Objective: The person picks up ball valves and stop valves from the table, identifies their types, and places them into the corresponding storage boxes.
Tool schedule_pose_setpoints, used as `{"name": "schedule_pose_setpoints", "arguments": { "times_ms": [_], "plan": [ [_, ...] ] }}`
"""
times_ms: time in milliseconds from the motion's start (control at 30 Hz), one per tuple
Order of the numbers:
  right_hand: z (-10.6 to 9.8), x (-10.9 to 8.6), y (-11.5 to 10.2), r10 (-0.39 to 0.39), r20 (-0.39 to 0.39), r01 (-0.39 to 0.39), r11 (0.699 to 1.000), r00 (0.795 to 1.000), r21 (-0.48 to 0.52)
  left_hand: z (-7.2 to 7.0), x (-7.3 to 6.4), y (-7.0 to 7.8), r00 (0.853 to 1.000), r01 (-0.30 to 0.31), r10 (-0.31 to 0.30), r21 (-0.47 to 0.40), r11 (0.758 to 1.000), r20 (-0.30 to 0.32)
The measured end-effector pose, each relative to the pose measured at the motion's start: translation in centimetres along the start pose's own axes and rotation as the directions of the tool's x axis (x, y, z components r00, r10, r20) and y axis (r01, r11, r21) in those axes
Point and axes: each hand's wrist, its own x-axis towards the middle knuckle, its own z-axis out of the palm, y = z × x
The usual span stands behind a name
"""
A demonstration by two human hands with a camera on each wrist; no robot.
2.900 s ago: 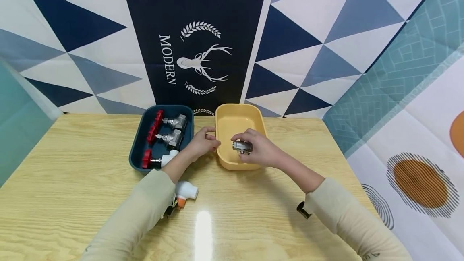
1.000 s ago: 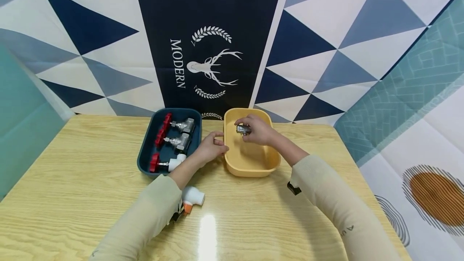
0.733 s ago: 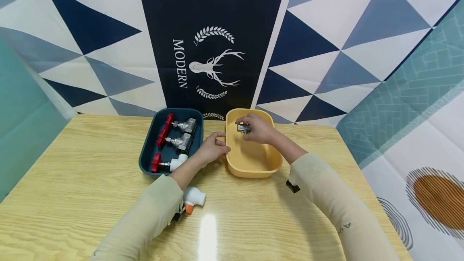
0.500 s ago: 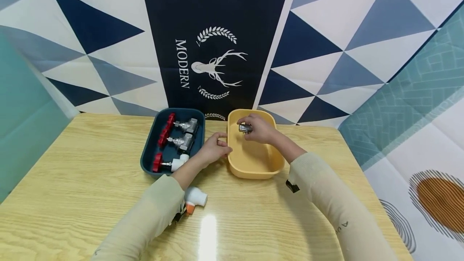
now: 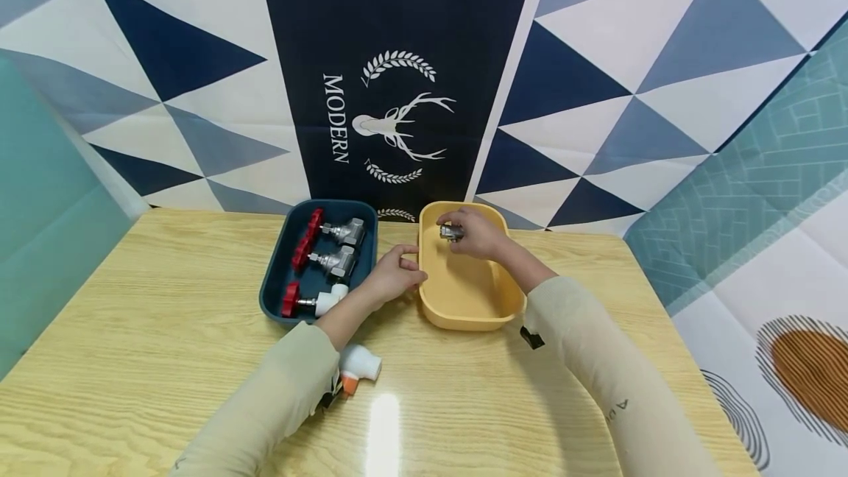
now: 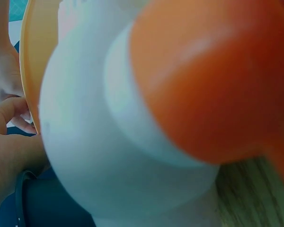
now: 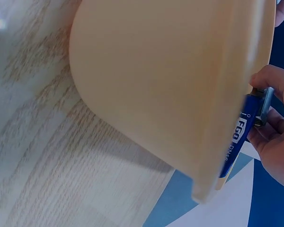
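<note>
Over the yellow bin [image 5: 464,326], near its back, my right hand [image 5: 478,232] holds a small ball valve [image 5: 452,232] with a metal body. Its blue lever [image 7: 236,135], lettered in white, shows in the right wrist view beside the bin's rim. My left hand [image 5: 392,274] holds the bin's left rim with thumb and fingers. In the left wrist view this left hand [image 6: 9,142] is partly hidden behind a white and orange plastic valve [image 6: 85,127]. That plastic valve [image 5: 361,361] lies on the table by my left sleeve.
A dark blue bin [image 5: 268,278] left of the yellow one holds two metal valves [image 5: 341,260] with red handwheels and a white valve [image 5: 327,300] with a red handwheel. A patterned cloth backdrop [image 5: 397,79] rises behind the wooden table [image 5: 165,315].
Compared with the oldest frame, my right hand has carried the ball valve toward the back of the yellow bin. The left hand stays at the rim. The whole view has shifted slightly.
</note>
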Motion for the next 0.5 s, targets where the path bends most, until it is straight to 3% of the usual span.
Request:
{"name": "schedule_pose_setpoints", "arguments": {
  "times_ms": [500],
  "plan": [
    [0.8,1.1,0.7,0.024,0.004,-0.024,0.998,1.0,-0.051,-0.2,0.0,0.0,1.0,0.007,-0.007,-0.001,1.0,0.006]
  ]
}}
